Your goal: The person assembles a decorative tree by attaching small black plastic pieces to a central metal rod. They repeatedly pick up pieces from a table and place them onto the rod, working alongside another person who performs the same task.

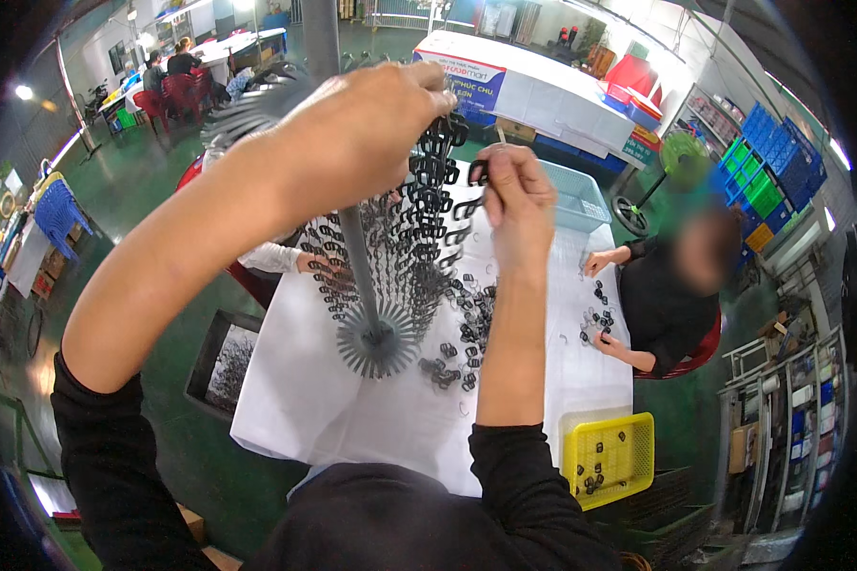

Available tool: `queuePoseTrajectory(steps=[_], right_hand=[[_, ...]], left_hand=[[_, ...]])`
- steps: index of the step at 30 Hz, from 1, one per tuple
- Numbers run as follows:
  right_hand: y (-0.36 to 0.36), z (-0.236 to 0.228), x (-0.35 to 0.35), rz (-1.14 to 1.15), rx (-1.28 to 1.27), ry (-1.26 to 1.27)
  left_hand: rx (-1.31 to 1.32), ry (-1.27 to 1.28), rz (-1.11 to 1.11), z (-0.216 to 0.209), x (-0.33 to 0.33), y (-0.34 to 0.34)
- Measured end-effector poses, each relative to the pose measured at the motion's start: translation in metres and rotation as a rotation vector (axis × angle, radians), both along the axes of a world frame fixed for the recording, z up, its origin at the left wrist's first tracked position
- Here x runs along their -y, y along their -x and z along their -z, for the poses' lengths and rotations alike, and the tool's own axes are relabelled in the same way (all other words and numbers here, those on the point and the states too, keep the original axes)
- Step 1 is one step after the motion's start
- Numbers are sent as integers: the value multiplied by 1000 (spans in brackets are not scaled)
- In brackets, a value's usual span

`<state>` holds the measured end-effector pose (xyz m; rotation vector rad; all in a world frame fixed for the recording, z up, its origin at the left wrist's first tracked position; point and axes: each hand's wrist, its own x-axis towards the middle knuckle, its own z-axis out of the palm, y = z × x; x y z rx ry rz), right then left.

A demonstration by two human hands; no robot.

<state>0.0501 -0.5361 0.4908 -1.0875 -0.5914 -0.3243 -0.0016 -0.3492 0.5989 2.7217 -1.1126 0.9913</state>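
Note:
A grey rack pole stands over the white table, with a slotted round disc at its foot. Another slotted disc is partly hidden behind my left arm. Long strands of small black ring-like parts hang around the pole. My left hand is raised at the top of the strands, its fingers curled; what they grip is hidden. To its right, my right hand pinches a small black ring-like part beside the outermost strand. Loose black parts lie heaped below.
Across the white table, a person in black handles black parts at the right. Another person's hand shows behind the strands. A yellow basket, a light-blue basket and a dark bin of wire hooks are around.

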Motion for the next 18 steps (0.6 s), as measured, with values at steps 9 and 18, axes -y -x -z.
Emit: queuePoseTrajectory(steps=[9, 18], right_hand=[[-112, 36, 76, 305, -163, 384], [-46, 22, 18, 1001, 349, 381]], left_hand=[[-247, -3, 74, -7, -17, 12], [-160, 30, 82, -7, -7, 19]])
